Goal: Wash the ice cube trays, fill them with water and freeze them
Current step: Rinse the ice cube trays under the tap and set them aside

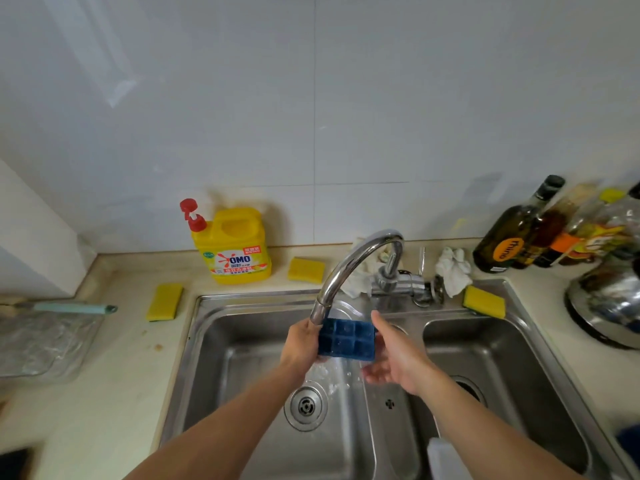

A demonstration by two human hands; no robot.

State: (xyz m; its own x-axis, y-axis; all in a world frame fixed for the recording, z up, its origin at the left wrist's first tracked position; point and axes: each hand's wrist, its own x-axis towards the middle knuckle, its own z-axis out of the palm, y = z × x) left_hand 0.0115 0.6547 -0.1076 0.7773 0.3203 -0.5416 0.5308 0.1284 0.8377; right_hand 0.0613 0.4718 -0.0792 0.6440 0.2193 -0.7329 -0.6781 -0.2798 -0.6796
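Tray just below the tap spout, long axis crosswise; our left hand grips the end nearest the spout, right hand open-fingered beside the far end.

The tray is coloured dark blue and patterned with a grid of square cells. The jug is coloured yellow and topped with a red pump. The sponges are coloured yellow, the cloth white, the worktop cream, the sink steel grey.
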